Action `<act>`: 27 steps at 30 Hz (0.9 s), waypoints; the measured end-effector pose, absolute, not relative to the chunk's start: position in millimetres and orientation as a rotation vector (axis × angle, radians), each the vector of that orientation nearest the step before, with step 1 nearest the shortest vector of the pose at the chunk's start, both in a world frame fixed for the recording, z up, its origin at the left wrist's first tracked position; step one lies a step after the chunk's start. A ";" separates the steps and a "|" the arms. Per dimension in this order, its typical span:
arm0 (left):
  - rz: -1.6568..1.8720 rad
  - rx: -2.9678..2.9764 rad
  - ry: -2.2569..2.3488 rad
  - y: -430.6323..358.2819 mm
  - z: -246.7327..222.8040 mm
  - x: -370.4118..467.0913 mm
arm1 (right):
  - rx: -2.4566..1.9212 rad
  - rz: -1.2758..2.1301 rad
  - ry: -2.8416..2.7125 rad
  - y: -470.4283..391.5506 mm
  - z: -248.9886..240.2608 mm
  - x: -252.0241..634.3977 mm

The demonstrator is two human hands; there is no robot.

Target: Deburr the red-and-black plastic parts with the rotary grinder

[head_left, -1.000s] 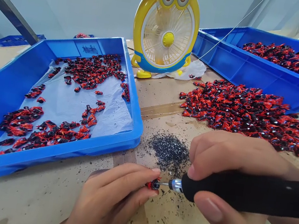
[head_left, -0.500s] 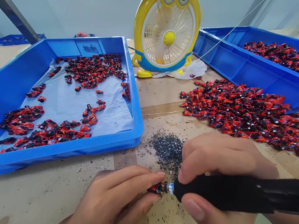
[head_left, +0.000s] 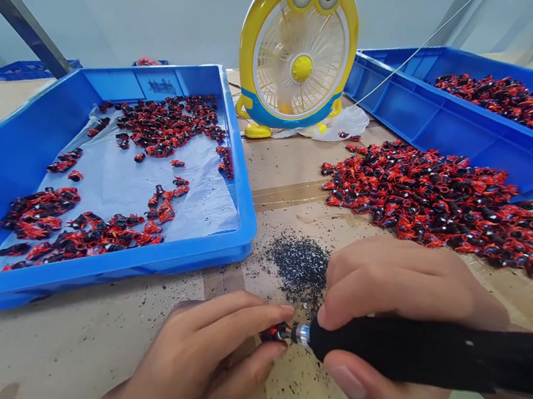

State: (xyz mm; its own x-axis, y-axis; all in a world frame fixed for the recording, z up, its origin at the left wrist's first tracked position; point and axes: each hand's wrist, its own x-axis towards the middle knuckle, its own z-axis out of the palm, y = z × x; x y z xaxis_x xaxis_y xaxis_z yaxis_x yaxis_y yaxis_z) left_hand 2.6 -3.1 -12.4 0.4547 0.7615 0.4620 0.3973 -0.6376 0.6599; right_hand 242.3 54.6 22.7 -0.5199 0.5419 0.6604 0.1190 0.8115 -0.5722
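Note:
Between the fingertips and thumb of my left hand [head_left: 216, 353] is a small red and black plastic part [head_left: 274, 332]. My right hand [head_left: 398, 294] wraps around a thick black rotary tool [head_left: 405, 346] that runs off the right edge. The tool's silver collet [head_left: 302, 334] points left, and its thin tip meets or nearly meets the part; whether they touch I cannot tell. Black shavings [head_left: 299, 265] lie heaped on the table just beyond my hands.
A blue tray [head_left: 240, 236] on the left holds red and black parts on white sheeting. More parts lie in a pile [head_left: 438, 200] at right, before another blue tray [head_left: 437, 112]. A yellow fan [head_left: 349, 44] stands at the back of the cardboard-covered table [head_left: 91, 347].
The rear of the rotary tool has dipped slightly, and my right hand has shifted a little with it. My left hand keeps the part in nearly the same place.

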 end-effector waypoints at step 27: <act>1.121 2.202 0.928 -3.7 -10.0 0.5 | -0.510 0.651 -2.022 55.3 23.6 241.5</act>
